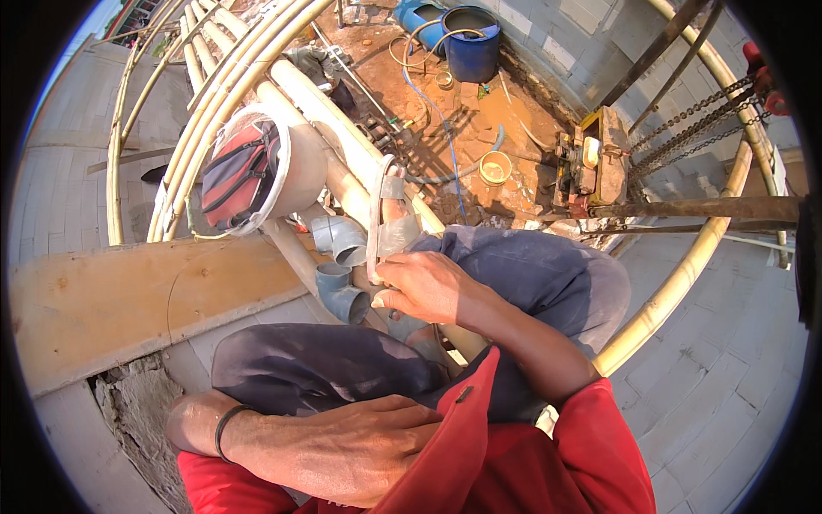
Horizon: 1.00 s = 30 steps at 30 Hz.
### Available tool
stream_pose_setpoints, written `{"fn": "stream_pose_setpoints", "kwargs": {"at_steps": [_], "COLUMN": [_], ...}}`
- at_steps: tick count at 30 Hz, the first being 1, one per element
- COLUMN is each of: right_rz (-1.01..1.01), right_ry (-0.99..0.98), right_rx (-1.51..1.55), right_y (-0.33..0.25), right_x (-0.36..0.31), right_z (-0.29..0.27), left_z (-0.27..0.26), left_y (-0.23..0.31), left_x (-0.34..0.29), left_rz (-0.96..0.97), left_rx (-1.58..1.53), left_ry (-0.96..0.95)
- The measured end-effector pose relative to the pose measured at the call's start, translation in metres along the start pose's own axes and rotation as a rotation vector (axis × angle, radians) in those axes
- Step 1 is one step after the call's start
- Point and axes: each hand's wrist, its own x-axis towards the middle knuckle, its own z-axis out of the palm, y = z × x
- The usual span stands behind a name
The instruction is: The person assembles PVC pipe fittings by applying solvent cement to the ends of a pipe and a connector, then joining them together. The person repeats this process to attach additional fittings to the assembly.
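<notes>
Red dirt below; right hand (428, 287) partly hides a grey sandal (390, 218).

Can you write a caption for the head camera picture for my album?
Right hand touches a grey sandal above grey pipe elbows; left hand rests on knee.

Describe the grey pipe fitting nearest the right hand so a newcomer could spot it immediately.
Start at the long wooden plank on the left and follow it to its right end, where cream pipes run down. Just left of the right hand sits a grey elbow fitting. Of the two grey fittings, it is the lower, darker one.
</notes>
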Motion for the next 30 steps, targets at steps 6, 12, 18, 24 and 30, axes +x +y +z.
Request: {"fn": "stream_pose_setpoints", "kwargs": {"at_steps": [6,12,18,24,30], "right_rz": [0.055,-0.02,-0.043,0.109,0.099], "right_ry": [-0.034,0.161,0.191,0.082,0.059], "right_rx": [-0.003,0.039,0.006,-0.014,-0.013], "right_y": [0.065,0.066,0.072,0.063,0.066], "right_x": [-0.002,0.011,0.012,0.011,0.01], "right_z": [0.044,0.039,0.048,0.037,0.043], "left_z": [0.005,0.01,0.018,0.029,0.042], "left_y": [-0.004,-0.005,-0.005,0.003,0.01], "left_x": [-0.001,0.001,0.0,0.009,0.005], "left_rz": [0.03,0.064,0.095,0.119,0.138], "left_rx": [0.023,0.047,0.051,0.067,0.111], "left_ry": [0.074,0.103,0.129,0.196,0.307]}}
